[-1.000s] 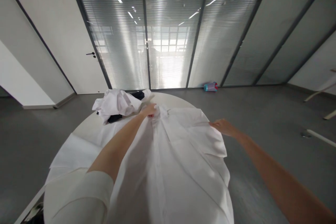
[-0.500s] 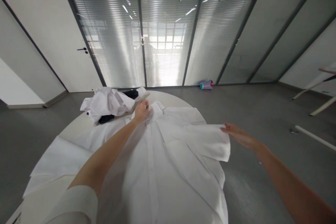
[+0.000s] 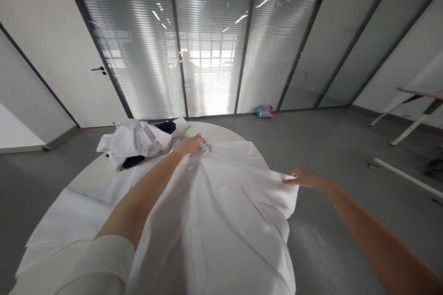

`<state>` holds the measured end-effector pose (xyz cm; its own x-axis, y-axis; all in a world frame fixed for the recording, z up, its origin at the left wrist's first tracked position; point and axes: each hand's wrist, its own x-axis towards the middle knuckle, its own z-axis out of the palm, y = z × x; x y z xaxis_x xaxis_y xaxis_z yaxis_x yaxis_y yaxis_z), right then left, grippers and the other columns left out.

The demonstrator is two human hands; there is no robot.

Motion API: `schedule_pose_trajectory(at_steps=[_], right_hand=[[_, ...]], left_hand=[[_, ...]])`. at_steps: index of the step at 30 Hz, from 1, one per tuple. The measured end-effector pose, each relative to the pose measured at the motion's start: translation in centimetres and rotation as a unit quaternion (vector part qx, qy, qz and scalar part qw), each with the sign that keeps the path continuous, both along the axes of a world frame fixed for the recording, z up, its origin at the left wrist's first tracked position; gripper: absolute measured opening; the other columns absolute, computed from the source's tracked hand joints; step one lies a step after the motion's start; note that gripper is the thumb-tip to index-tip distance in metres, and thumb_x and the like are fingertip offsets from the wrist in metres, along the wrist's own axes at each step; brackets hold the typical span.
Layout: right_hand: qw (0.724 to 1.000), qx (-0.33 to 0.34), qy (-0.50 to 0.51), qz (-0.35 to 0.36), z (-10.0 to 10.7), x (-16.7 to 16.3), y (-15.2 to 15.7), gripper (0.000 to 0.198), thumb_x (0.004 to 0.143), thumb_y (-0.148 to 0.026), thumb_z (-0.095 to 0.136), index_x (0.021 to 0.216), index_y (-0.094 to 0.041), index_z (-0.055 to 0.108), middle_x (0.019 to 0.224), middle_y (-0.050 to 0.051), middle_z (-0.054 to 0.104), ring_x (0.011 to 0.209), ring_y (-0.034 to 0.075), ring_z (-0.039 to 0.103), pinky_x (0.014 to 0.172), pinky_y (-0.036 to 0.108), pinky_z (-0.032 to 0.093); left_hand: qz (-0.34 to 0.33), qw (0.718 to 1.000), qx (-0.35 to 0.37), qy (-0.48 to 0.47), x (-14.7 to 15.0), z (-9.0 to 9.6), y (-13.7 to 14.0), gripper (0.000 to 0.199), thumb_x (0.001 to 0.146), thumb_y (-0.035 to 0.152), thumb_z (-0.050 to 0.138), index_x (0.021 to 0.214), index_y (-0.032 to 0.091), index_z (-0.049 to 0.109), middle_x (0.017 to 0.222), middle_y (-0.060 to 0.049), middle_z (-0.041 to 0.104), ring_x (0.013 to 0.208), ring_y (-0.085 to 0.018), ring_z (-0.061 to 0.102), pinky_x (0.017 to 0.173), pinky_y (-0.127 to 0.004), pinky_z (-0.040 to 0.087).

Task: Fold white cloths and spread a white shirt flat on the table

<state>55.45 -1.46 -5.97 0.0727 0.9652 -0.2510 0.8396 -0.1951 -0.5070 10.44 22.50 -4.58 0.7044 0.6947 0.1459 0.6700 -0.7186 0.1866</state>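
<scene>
A white button-front shirt (image 3: 221,212) lies spread over a round table, its collar end away from me and its right side hanging past the table edge. My left hand (image 3: 192,144) is closed on the cloth at the collar, which bunches under the fingers. Out at the right, my right hand (image 3: 300,179) pinches the edge of the short sleeve and holds it stretched sideways beyond the table. Folds run from the collar down the front. My left forearm covers part of the shirt's left half.
A crumpled pile of white and dark clothes (image 3: 138,140) lies at the table's (image 3: 218,131) far left. On the grey floor near the glass wall sits a blue and red basket (image 3: 265,111). A wooden-legged table (image 3: 411,106) and a white bar (image 3: 408,176) are at right.
My left hand has moved a little right onto the collar, gathering the cloth there. The sleeve edge in my right hand is bunched more and hangs less flat. The view has shifted slightly.
</scene>
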Motion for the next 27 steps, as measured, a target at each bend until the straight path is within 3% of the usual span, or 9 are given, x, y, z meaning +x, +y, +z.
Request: schedule_pose_trajectory(at_steps=[5,8,11,15,18,20,23,25,27], right_hand=[[0.973,0.136,0.175,-0.067,-0.6,-0.3,-0.9,0.057,0.063,-0.077,0.065,0.068,-0.021,0.059,0.070,0.002,0.063,0.070,0.020,0.060,0.067,0.032,0.048],[0.959,0.154,0.215,-0.097,-0.4,-0.4,-1.3,0.061,0.062,-0.080,0.065,0.073,-0.020,0.061,0.069,0.002,0.063,0.067,0.018,0.058,0.063,0.030,0.046],[0.961,0.191,0.161,-0.118,1.0,-0.1,-1.4,0.061,0.056,-0.076,0.072,0.077,-0.020,0.064,0.071,0.002,0.065,0.066,0.018,0.058,0.059,0.028,0.044],[0.937,0.303,0.055,-0.166,5.1,1.7,-0.3,0.050,0.068,-0.066,0.070,0.087,-0.020,0.067,0.071,0.003,0.065,0.062,0.017,0.056,0.056,0.028,0.043],[0.924,0.339,-0.030,-0.172,8.2,3.3,2.3,0.035,0.078,-0.050,0.068,0.094,-0.018,0.067,0.079,0.007,0.067,0.068,0.019,0.058,0.061,0.030,0.045],[0.927,0.323,-0.080,-0.173,8.7,3.6,4.5,0.026,0.083,-0.039,0.065,0.098,-0.018,0.066,0.090,0.009,0.069,0.079,0.021,0.061,0.070,0.031,0.047],[0.936,0.262,-0.136,-0.191,5.7,2.3,7.5,0.023,0.085,-0.033,0.064,0.103,-0.019,0.066,0.107,0.012,0.069,0.099,0.027,0.062,0.086,0.039,0.047],[0.936,0.180,-0.206,-0.220,1.9,0.7,8.7,0.032,0.085,-0.037,0.066,0.112,-0.020,0.065,0.125,0.017,0.062,0.120,0.036,0.054,0.096,0.053,0.041],[0.944,0.110,-0.206,-0.234,-2.2,-0.9,9.2,0.042,0.088,-0.039,0.064,0.124,-0.019,0.061,0.133,0.023,0.056,0.126,0.042,0.050,0.097,0.062,0.039]], left_hand=[[0.085,0.988,0.021,-0.124,-0.9,-1.5,-1.3,0.012,0.080,0.022,0.057,0.089,0.017,0.065,0.097,-0.006,0.067,0.077,-0.017,0.064,0.074,-0.028,0.052],[0.141,0.972,0.040,-0.185,-1.4,-1.9,-2.3,0.007,0.083,0.022,0.054,0.085,0.018,0.059,0.078,-0.002,0.063,0.069,-0.016,0.061,0.067,-0.027,0.050],[0.175,0.949,0.087,-0.247,-0.8,-0.5,-2.9,0.006,0.086,0.022,0.052,0.089,0.019,0.057,0.088,-0.004,0.061,0.076,-0.016,0.060,0.075,-0.029,0.051],[0.154,0.908,0.200,-0.335,1.3,3.3,-2.5,0.002,0.087,0.019,0.057,0.089,0.020,0.057,0.098,-0.006,0.055,0.081,-0.015,0.058,0.081,-0.028,0.051],[0.143,0.919,0.216,-0.298,3.0,5.1,-1.1,0.007,0.089,0.019,0.058,0.096,0.019,0.059,0.105,-0.008,0.054,0.084,-0.016,0.058,0.084,-0.029,0.051],[0.139,0.936,0.199,-0.255,3.9,4.7,0.0,0.010,0.090,0.017,0.058,0.099,0.018,0.060,0.109,-0.009,0.054,0.087,-0.017,0.060,0.086,-0.031,0.052],[0.128,0.957,0.168,-0.197,4.5,1.8,1.3,0.023,0.087,0.014,0.060,0.110,0.017,0.061,0.117,-0.011,0.055,0.091,-0.019,0.063,0.088,-0.034,0.053],[0.120,0.967,0.151,-0.169,4.6,-0.7,1.4,0.034,0.087,0.016,0.061,0.121,0.017,0.059,0.124,-0.013,0.054,0.093,-0.020,0.065,0.089,-0.034,0.054],[0.113,0.973,0.138,-0.146,4.4,-2.6,1.1,0.036,0.091,0.019,0.057,0.128,0.017,0.057,0.130,-0.014,0.054,0.100,-0.022,0.066,0.092,-0.035,0.053]])
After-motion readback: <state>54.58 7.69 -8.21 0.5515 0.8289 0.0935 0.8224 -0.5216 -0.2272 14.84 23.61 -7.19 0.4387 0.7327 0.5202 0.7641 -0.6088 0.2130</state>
